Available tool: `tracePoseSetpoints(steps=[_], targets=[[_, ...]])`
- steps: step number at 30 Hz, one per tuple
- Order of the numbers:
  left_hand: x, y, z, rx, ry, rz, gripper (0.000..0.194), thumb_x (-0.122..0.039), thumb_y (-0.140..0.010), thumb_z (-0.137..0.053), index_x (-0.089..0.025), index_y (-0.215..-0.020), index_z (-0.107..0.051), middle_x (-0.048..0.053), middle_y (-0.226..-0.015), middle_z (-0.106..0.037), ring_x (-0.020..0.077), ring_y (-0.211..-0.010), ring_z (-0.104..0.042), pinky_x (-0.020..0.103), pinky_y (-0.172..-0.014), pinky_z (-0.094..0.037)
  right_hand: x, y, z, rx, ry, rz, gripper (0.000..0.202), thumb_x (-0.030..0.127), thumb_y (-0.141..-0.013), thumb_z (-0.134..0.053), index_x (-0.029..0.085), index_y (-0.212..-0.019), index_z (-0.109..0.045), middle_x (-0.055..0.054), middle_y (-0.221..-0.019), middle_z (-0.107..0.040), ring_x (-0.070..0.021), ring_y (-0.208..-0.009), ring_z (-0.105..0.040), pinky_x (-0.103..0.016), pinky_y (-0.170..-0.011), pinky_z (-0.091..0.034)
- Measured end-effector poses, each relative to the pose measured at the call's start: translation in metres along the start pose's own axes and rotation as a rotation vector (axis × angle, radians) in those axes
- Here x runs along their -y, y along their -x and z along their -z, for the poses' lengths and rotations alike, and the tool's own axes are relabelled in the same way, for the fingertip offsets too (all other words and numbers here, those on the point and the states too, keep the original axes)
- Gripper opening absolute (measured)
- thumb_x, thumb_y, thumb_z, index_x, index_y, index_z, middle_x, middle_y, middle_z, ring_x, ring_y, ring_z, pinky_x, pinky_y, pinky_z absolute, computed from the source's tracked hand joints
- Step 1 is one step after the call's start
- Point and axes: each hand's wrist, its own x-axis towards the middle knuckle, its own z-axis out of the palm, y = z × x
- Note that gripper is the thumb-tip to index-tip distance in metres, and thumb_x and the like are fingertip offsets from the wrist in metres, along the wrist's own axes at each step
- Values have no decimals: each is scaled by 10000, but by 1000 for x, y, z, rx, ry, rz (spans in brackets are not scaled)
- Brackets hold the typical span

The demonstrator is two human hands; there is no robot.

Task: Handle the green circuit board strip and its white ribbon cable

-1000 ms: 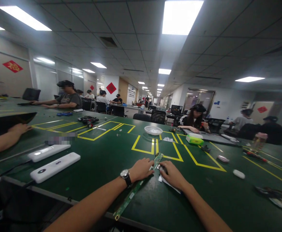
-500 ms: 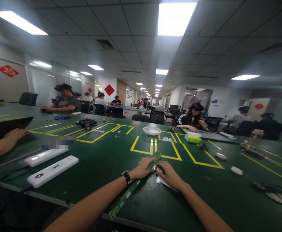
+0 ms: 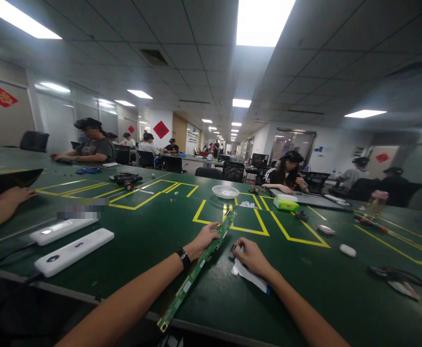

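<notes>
And here's the left hand (image 3: pixel 207 235), closed around a long, narrow green circuit board (image 3: pixel 194 277), gripping it toward its far end, thumb against the edge, a black-strapped wristwatch (image 3: pixel 183 258) just behind. The board slants across the view, its near end down by the edge of the dark green tabletop (image 3: pixel 138 250); whether that end touches, I can't tell!

Over to the right hand (image 3: pixel 252 256), apart from the board: thumb and fingertips pinch a small dark piece (image 3: pixel 233 247), its details too small to read. Just below that hand lies a crumpled white sheet (image 3: pixel 249 277) with a blue corner.

Beyond the hands, yellow tape outlines (image 3: pixel 308 243) mark the tabletop, and past the board's tip sits a round white shallow dish (image 3: pixel 225 193). A green-and-white soft pack (image 3: pixel 286 203) rests to the right of it, while two long white power strips (image 3: pixel 74 251) lie side by side at left.
</notes>
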Motion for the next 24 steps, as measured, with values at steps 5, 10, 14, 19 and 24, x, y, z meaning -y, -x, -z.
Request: tracePoseSetpoints(steps=[5, 10, 14, 19, 24], targets=[[-2, 4, -4, 110, -34, 29, 473, -120, -704, -495, -139, -1175, -527, -24, -606, -578, 93, -435, -539, 169, -399, -394, 10, -3, 2, 127, -443, -112, 326, 463, -832, -554, 150, -759, -605, 16, -625, -570, -115, -556, -508, -226, -540, -384], [3, 6, -8, 194, -29, 16, 288, -288, -801, -545, -139, -1045, -512, -54, -537, -504, 71, -360, -474, 156, -359, -345, 13, -1, -1, 170, -647, -140, 386, 523, -785, -616, 141, -730, -618, 28, -568, -556, -77, -465, -449, -196, -464, -353], [8, 8, -10, 222, -76, -7, 361, -412, -831, -587, -169, -1057, -444, -72, -535, -492, 70, -359, -459, 150, -344, -324, 16, 2, -4, 184, -652, -123, 381, 518, -773, -636, 138, -775, -659, 10, -602, -595, -75, -466, -449, -192, -448, -353], [4, 15, -13, 235, -56, -22, 339, -385, -846, -591, -167, -1062, -445, -82, -564, -472, 49, -366, -429, 151, -361, -336, 21, 3, -6, 163, -653, -107, 354, 490, -783, -637, 138, -778, -670, 6, -625, -611, -70, -467, -449, -187, -445, -353], [3, 17, -16, 220, -58, -3, 351, -386, -863, -575, -175, -1118, -459, -76, -578, -487, 49, -382, -433, 154, -373, -343, 22, 4, -7, 159, -648, -137, 336, 469, -782, -636, 142, -705, -649, 11, -588, -599, -70, -444, -444, -193, -436, -337]])
